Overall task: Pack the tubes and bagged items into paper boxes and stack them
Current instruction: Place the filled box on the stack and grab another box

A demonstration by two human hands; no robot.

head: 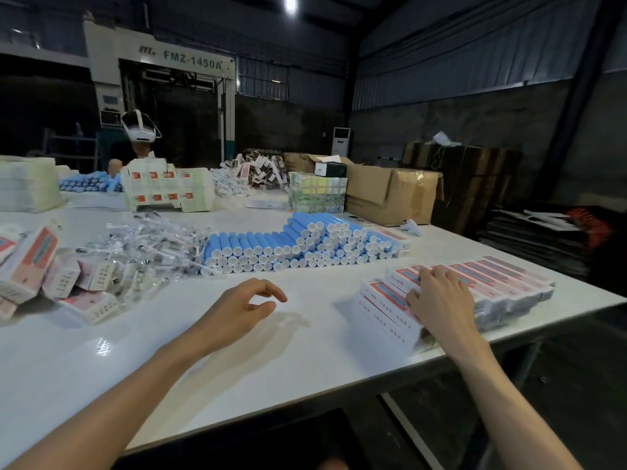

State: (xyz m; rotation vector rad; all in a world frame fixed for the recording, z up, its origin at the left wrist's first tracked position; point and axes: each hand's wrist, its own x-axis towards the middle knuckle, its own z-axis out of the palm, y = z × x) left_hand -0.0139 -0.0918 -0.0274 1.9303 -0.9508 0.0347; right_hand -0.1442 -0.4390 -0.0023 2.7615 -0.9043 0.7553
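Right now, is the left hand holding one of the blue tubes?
No, the left hand hovers empty over the white table, fingers loosely curled, short of the blue tubes.

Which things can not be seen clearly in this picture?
- Head view: boxes under the right hand are partly hidden by it, so the grip is unclear.
- Print on the stacked boxes is too small and blurred.
- Contents of the clear bags are too small to name.
- Loose boxes are cut off by the left edge.
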